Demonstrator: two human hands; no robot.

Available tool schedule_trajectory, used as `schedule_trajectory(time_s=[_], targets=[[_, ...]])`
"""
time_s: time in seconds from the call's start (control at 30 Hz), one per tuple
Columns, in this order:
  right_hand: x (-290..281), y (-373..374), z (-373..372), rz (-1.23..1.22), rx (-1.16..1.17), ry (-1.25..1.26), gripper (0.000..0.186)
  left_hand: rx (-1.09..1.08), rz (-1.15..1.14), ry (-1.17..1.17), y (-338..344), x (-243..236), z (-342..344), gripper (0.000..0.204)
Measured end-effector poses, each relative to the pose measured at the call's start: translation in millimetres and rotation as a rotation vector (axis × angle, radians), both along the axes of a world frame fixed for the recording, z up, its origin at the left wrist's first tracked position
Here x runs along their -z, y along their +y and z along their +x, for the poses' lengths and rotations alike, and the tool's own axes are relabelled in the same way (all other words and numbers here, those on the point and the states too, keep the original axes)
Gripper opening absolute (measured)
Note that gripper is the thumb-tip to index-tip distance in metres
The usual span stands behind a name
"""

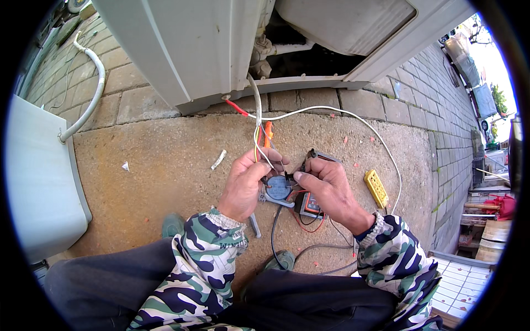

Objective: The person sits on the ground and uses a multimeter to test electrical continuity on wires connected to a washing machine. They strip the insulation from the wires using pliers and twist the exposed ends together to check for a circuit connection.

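Observation:
My left hand [247, 182] is closed, thumb against fingers, on thin wires [258, 142] that fan out of a grey cable [256, 96]. The wires are white, yellow-green and other colours. Close beside it, my right hand [327, 187] pinches a small black piece, perhaps a lead's end; the fingers partly hide it. Below the fingertips lies a round blue-grey part [279, 188] with a pale bracket. Partly under my right hand sits a dark box-shaped meter [310, 204] with red and black leads. An orange handle [268, 134] shows behind my left hand.
A pale appliance cabinet [193, 49] with an opening stands ahead; another white cabinet [47, 176] is at left. A yellow power strip [376, 188] and a looping white cord [353, 113] lie at right. A cable scrap [218, 159] lies on the concrete.

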State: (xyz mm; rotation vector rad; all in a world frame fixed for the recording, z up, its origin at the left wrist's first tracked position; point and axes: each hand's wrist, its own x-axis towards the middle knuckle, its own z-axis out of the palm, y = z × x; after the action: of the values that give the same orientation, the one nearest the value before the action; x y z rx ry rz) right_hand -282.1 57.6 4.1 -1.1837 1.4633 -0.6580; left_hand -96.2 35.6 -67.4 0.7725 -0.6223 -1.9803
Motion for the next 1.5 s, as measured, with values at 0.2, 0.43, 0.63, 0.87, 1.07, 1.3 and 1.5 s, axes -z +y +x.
schedule_trajectory(time_s=[0.2,0.43,0.63,0.87,1.07,1.3,1.5], targets=[[8,0,-3,-0.004,0.013,-0.143,0.019,0.157,-0.162,-0.161,3,3,4,0.036],[1,1,-1,0.025,-0.003,-0.179,0.018,0.196,-0.104,-0.211,4,10,2,0.024],[3,0,1,0.000,0.028,-0.128,0.022,0.191,-0.106,-0.165,5,15,1,0.020],[12,0,-6,-0.018,0.074,-0.027,0.028,0.199,-0.155,-0.205,3,17,8,0.019],[5,-25,-46,-0.130,0.438,-0.093,0.021,0.172,-0.088,-0.201,4,21,21,0.018],[24,-23,-61,-0.157,0.221,0.080,0.022,0.192,-0.016,-0.150,5,16,24,0.017],[16,-11,-43,-0.136,-0.143,0.588,0.025,0.181,0.038,-0.040,8,15,11,0.020]])
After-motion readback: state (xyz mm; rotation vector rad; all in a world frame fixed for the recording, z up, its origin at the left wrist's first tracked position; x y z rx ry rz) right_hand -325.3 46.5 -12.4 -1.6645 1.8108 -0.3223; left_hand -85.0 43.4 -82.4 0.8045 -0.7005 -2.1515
